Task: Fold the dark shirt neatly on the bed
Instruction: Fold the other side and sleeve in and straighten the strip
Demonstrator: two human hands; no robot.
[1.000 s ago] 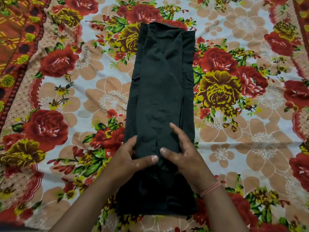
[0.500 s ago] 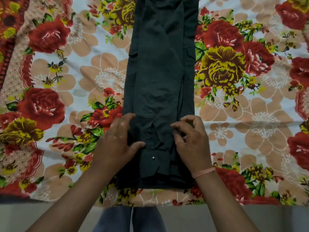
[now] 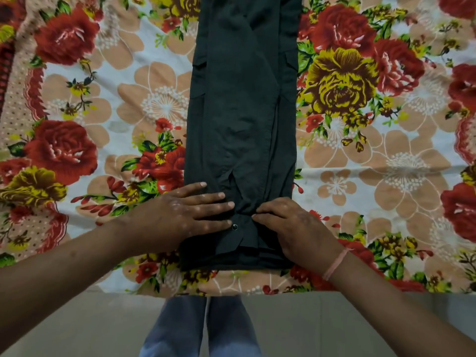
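Note:
The dark shirt (image 3: 242, 119) lies on the bed as a long narrow strip, its sides folded inward, running away from me; its far end is cut off by the top of the view. A small button shows near its near end. My left hand (image 3: 180, 215) lies flat on the strip's left near part, fingers spread and pointing right. My right hand (image 3: 291, 225) rests on the right near part with fingers curled, pressing or pinching a crease of cloth; which of the two I cannot tell.
The floral bedsheet (image 3: 103, 104) in red, yellow and peach covers the bed on both sides of the shirt. The bed's near edge (image 3: 334, 292) runs across the lower view. Below it are grey floor and my legs in blue trousers (image 3: 201, 328).
The view has tilted down, so the bed's edge and my legs now show. Both hands slid toward the shirt's near end; the left flattened out, the right curled onto the cloth.

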